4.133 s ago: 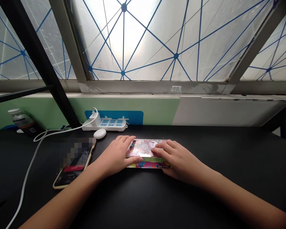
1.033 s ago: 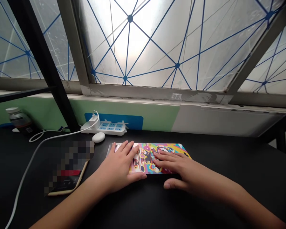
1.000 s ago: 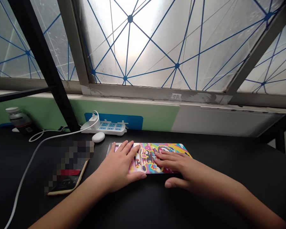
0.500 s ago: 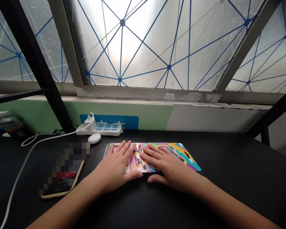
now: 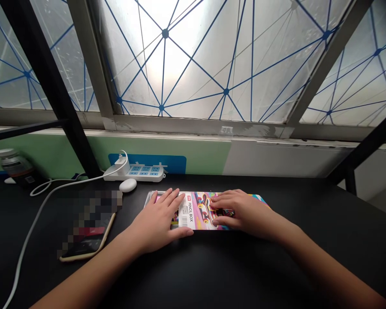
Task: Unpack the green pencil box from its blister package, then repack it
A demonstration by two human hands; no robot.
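Note:
A colourful flat pencil box [image 5: 196, 211] with a "PENCIL BOX" label lies on the black desk [image 5: 193, 266] in front of me. My left hand [image 5: 159, 219] rests flat on its left end, fingers spread and thumb along the near edge. My right hand [image 5: 241, 212] lies over its right half with the fingers laid on the printed top. Neither hand lifts the box; it stays flat on the desk.
A phone [image 5: 88, 238] lies to the left of my left hand. Behind it are a white pebble-shaped case [image 5: 128, 185], a power strip [image 5: 138, 172] with a white charger cable [image 5: 35, 219], and a bottle [image 5: 14, 165] at far left. A window wall closes off the back.
My right hand has slid to the right along the box top, uncovering the "PENCIL BOX" label. The left hand has stayed on the left end.

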